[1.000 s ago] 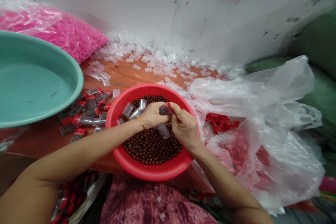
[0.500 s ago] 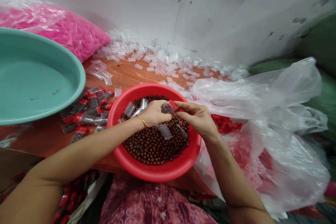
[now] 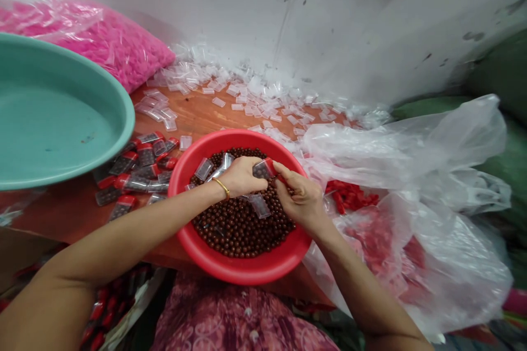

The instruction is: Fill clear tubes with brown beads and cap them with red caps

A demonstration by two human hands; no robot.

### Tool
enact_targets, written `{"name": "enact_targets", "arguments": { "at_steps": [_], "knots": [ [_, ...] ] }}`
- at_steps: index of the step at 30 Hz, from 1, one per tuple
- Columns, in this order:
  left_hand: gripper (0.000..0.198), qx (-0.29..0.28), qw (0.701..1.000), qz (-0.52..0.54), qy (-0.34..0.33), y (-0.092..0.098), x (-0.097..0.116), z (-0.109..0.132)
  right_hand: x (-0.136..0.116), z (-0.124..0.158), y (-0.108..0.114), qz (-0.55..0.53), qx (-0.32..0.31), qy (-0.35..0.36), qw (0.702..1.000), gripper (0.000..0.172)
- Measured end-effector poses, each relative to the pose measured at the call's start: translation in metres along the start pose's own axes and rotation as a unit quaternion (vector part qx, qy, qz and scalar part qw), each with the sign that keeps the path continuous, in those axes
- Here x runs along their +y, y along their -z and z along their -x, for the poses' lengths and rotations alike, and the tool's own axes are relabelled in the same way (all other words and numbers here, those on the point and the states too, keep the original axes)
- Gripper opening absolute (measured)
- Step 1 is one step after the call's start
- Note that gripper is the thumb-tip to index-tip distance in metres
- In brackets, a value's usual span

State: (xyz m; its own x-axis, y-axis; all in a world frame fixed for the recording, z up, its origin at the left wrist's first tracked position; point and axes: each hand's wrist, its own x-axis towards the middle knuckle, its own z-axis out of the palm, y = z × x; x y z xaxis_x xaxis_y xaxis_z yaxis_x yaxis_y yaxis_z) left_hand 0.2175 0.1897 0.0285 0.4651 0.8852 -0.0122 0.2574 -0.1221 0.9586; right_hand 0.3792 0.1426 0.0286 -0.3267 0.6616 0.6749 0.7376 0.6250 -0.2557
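Note:
My left hand (image 3: 241,176), with a gold bangle at the wrist, is closed round a small clear plastic box (image 3: 261,170) filled with dark balls and topped by a red cap. The fingers of my right hand (image 3: 302,197) are pinched at the capped end of this box. Both hands are over a red basin (image 3: 242,274) of shiny brown balls (image 3: 242,238). On the balls lie several clear boxes, one of them an uncapped box (image 3: 260,206) just below my hands.
Filled red-capped boxes (image 3: 145,156) lie left of the basin, beside a large teal tub (image 3: 61,120). Behind are a bag of pink pieces (image 3: 119,44) and scattered clear cases (image 3: 263,101) along the wall. A plastic bag (image 3: 411,148) and red caps (image 3: 349,197) are at the right.
My right hand has turned and its fingers have curled in more at the red cap. My left hand keeps its hold on the box. The view has shifted slightly.

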Motion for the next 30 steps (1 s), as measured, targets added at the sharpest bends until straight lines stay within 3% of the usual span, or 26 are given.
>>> {"name": "enact_targets", "arguments": {
  "at_steps": [5,10,14,16,18,20,24,27,30],
  "knots": [
    [0.009,-0.027,0.996,-0.08,-0.029,0.003,0.005,0.004,0.0,0.009,0.002,-0.037,-0.002,0.019,0.999,0.046],
    [0.008,-0.023,0.996,-0.068,-0.043,0.001,0.006,0.004,-0.002,0.006,0.006,-0.055,0.016,0.024,0.998,0.04],
    [0.012,-0.061,0.996,-0.025,-0.054,-0.005,0.007,0.002,0.0,-0.004,0.013,-0.086,-0.004,-0.066,0.994,0.028],
    [0.01,-0.094,0.992,-0.066,-0.058,-0.006,0.008,0.002,0.002,-0.009,0.008,-0.121,0.024,-0.118,0.985,0.025],
    [0.01,-0.118,0.984,-0.118,-0.058,-0.005,0.01,0.004,0.003,-0.014,-0.002,-0.177,0.05,-0.158,0.97,0.033],
    [0.009,-0.132,0.978,-0.15,-0.059,-0.004,0.012,0.005,0.005,-0.019,-0.014,-0.231,0.025,-0.196,0.953,0.047],
    [0.011,-0.126,0.966,-0.215,-0.072,-0.003,0.016,0.009,0.006,-0.026,-0.029,-0.288,-0.095,-0.226,0.926,0.069],
    [0.009,-0.124,0.945,-0.292,-0.076,-0.005,0.019,0.012,0.004,-0.022,-0.032,-0.298,-0.147,-0.23,0.915,0.068],
    [0.014,-0.14,0.924,-0.348,-0.077,-0.007,0.018,0.016,0.002,-0.016,-0.032,-0.289,-0.147,-0.217,0.921,0.065]
  ]
}}
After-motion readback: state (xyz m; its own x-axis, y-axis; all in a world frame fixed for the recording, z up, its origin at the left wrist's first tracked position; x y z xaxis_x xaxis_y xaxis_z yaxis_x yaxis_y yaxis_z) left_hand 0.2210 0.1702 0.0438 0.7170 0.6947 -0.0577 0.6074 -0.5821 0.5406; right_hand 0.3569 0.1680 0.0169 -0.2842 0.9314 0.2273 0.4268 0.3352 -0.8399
